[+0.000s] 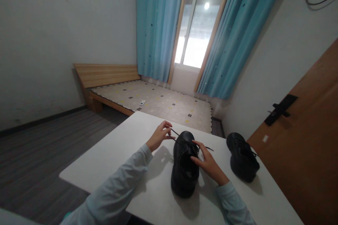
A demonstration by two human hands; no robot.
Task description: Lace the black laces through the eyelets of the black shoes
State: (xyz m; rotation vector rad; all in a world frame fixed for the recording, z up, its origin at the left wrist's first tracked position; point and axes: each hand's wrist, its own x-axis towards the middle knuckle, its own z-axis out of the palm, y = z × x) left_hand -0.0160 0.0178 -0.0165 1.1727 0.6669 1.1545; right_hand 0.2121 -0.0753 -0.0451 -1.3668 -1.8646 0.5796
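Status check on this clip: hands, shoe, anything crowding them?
Left hand pinching lace, pulled taut. Right hand on near shoe, fingers at the lacing. Second shoe off to the right, apart. Nothing crowding.

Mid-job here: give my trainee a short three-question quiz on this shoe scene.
1. True or false: the left hand pinches a lace end pulled away from the near shoe.
2. Where does the right hand rest? A) on the second shoe B) against the near shoe's laced top C) flat on the table
3. Fill in: the second shoe stands to the ____ of the near shoe on the white table.

Key: 1 true; 2 B; 3 right.
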